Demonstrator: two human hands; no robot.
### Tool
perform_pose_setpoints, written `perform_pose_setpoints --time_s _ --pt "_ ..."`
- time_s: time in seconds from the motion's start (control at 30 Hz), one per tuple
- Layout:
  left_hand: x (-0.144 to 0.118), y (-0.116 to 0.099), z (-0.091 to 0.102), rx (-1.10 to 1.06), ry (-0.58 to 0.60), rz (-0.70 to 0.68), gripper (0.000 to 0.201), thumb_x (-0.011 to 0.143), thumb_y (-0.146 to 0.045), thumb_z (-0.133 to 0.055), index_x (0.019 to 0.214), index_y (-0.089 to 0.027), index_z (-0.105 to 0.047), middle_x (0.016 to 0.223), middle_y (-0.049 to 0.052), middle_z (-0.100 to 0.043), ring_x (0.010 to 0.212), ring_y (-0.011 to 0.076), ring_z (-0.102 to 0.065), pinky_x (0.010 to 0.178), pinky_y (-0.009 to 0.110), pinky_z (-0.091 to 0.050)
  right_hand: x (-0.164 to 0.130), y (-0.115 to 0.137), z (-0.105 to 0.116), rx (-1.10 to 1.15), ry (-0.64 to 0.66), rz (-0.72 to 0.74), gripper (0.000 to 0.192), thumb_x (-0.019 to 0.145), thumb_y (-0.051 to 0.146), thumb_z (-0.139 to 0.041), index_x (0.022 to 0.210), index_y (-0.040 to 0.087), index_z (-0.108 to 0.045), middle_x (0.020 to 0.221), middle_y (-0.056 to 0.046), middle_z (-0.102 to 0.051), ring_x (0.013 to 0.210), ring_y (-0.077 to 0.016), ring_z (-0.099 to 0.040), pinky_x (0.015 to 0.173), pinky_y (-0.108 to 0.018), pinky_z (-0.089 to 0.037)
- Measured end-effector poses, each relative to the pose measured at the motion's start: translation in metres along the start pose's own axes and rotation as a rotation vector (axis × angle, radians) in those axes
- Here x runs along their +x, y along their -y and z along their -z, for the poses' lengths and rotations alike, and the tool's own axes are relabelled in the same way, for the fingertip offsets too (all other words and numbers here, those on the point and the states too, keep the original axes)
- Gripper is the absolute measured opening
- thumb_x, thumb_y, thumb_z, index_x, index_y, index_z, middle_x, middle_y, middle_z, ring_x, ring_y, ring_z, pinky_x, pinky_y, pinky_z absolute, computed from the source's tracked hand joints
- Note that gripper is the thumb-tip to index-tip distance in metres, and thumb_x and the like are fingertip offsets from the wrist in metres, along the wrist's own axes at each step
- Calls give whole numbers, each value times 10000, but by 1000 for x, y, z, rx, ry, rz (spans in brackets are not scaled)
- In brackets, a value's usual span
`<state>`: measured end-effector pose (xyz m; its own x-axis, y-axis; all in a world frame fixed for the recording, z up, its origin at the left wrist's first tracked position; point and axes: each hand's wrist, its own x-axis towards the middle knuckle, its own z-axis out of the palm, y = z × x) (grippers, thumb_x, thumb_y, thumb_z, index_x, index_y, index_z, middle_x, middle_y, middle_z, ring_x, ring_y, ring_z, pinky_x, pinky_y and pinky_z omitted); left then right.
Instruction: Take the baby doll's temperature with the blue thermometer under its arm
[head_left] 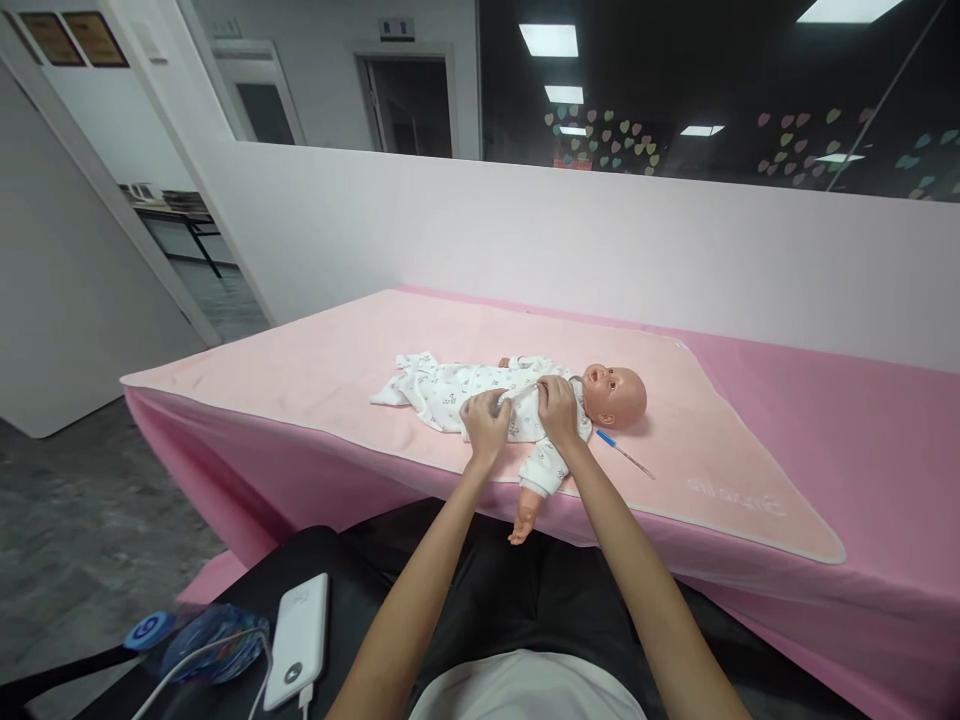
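- White cotton printed with small dark motifs clothes the baby doll (517, 395), which lies on its back along the near part of the table, head toward the right, bare plastic head tilted up with the mouth open
- Doll's near arm (534, 490) hangs over the table edge, its sleeve ending in a bare little hand that points down
- Left hand (486, 422) rests on the doll's belly, fingers bent and drawn together, pinching a fold of the white garment (450, 390)
- Right hand (558, 408) sits on the doll's chest just beside the chin, fingers curled and closed on the same garment near the collar; both hands lie close to each other, almost touching
- Blue-ended thermometer (622, 452) lies on the cloth just beside the doll's head, on the near side, apart from both hands
- Pale pink blanket (315, 360) with a white border and pale lettering at its right corner lies under the doll, spread over a deeper pink table cover (862, 420)
- White power bank (298, 640) with a cable rests on the person's dark lap at lower left, next to a blue crinkled packet (202, 645)
- White partition wall (525, 230) stands behind the table; above it dark glass carries pastel heart stickers (607, 140) and reflects ceiling lights, and a grey floor and open doorway show at left
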<state>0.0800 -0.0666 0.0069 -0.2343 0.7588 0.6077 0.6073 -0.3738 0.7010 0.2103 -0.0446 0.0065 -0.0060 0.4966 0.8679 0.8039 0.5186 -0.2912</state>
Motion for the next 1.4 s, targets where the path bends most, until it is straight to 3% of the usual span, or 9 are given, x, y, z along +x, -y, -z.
perform_pose_setpoints --time_s 0.57,0.87,1.07,1.2,1.4 --pt "-3 -2 5 -74 -119 -74 175 811 -213 -466 786 -220 -639 851 17 -657 903 184 -532 867 350 -398 -1 -2 -3 -10 3 1 221 912 207 -326 828 180 -528 774 -61 -589 744 -187 -515 710 -310 -388" --pt "-5 3 1 -206 -131 29 119 793 -244 -499 858 -192 -584 867 27 -619 856 145 -572 780 271 -462 -1 -3 -3 4 -10 -12 217 908 206 -329 833 191 -532 786 -58 -596 749 -185 -520 717 -311 -397" --pt "-6 -2 0 43 -130 -43 221 821 -379 -501 848 -194 -618 770 47 -574 779 185 -527 738 319 -414 0 -2 -2 -8 -16 -1 201 902 195 -346 821 191 -529 774 -54 -594 737 -183 -520 704 -303 -399" --pt "-7 -6 -2 231 -78 -106 239 763 -358 -575 950 -219 -628 910 72 -569 896 235 -506 803 365 -368 -1 -2 -1 -2 -2 -15 195 900 189 -349 826 191 -529 782 -54 -593 745 -183 -523 715 -305 -395" --pt "-7 -4 -3 193 -37 -107 198 804 -245 -498 950 -228 -630 934 63 -596 918 228 -527 807 354 -368 0 -1 -1 7 14 -24 188 896 185 -355 825 190 -529 784 -57 -594 755 -187 -525 721 -308 -394"
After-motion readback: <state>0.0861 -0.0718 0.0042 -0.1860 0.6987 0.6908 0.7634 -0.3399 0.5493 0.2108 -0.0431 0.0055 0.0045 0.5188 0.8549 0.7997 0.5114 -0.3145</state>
